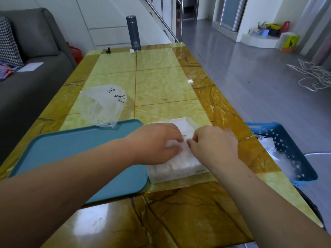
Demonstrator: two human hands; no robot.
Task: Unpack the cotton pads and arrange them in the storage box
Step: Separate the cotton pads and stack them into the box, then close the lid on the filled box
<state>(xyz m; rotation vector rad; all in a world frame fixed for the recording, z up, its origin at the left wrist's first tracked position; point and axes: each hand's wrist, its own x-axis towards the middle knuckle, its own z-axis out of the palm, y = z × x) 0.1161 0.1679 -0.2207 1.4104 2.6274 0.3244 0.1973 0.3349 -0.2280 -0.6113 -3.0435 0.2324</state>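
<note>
White cotton pads (pixel 182 161) fill the clear rectangular plastic storage box (pixel 179 176), just right of the teal plastic tray (pixel 71 149), its long axis seemingly near-to-far. Left hand (pixel 157 142) and right hand (pixel 213 144) meet directly above, curled fingers pinching pads.

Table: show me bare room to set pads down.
Bare: the yellow tiles between the plastic bag and the flask; the brown strip nearest you, before the tray and storage box. Crowded: at the box, where left hand and right hand grip cotton pads, tray against its left.
</note>
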